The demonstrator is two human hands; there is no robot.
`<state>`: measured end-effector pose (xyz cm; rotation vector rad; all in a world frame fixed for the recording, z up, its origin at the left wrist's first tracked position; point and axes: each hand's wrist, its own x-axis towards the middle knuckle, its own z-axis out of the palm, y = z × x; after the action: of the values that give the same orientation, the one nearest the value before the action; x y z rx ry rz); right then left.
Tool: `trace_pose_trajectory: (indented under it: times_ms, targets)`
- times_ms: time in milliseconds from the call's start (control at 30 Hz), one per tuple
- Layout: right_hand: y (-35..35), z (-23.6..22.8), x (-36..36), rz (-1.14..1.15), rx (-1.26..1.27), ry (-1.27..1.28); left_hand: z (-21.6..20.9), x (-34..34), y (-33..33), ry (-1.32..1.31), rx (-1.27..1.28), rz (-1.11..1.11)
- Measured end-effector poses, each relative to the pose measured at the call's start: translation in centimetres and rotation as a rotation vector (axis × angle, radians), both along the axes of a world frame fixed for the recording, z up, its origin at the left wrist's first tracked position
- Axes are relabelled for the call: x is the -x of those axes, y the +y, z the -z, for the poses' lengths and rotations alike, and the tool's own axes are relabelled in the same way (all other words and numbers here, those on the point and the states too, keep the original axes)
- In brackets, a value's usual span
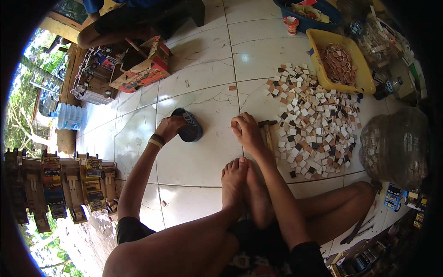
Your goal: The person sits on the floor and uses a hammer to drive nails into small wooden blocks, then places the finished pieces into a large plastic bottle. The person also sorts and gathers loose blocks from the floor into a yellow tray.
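Note:
My left hand (171, 129) is closed at the edge of a dark, round cup (193, 130) on the tiled floor. Its fingertips are partly lost against the cup's dark surface. To the right, my right hand (248, 132) hovers over the floor in front of my feet, fingers curled in; whatever they may pinch is too small to make out. Just beside that hand lies a hammer (269, 142) with a dark head and a wooden handle. A wide heap of small square tiles (314, 124), white, tan and black, spreads right of the hammer.
A yellow basin (315, 48) with brownish pieces and a blue tub (309, 23) stand at the far right. Near them is a red cup (291, 26). A cardboard box (152, 69) stands far left, by another person's leg (115, 37). Wooden toy trucks (71, 184) line the left.

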<state>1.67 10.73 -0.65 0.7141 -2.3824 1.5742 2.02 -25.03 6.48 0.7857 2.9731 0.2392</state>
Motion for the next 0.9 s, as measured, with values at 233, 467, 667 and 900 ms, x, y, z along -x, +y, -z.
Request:
trace_pose_trajectory:
  times_ms: [233, 467, 667, 900]
  targets:
    - [-0.1, -0.1, 0.1, 0.004, 0.033, -0.023, -2.0, 0.3, 0.0, 0.009, -0.134, -0.108]
    - [0.0, 0.0, 0.3, 0.022, 0.101, -0.119, -3.5, -0.1, 0.5, -0.064, -0.279, -0.258]
    - [0.4, -0.2, 0.4, 0.007, 0.102, -0.211, -4.0, -1.3, 0.6, -0.001, -0.252, -0.362]
    - [0.5, -0.4, 0.4, 0.001, 0.129, -0.14, -3.4, -1.4, 3.6, 0.117, 0.167, -0.412]
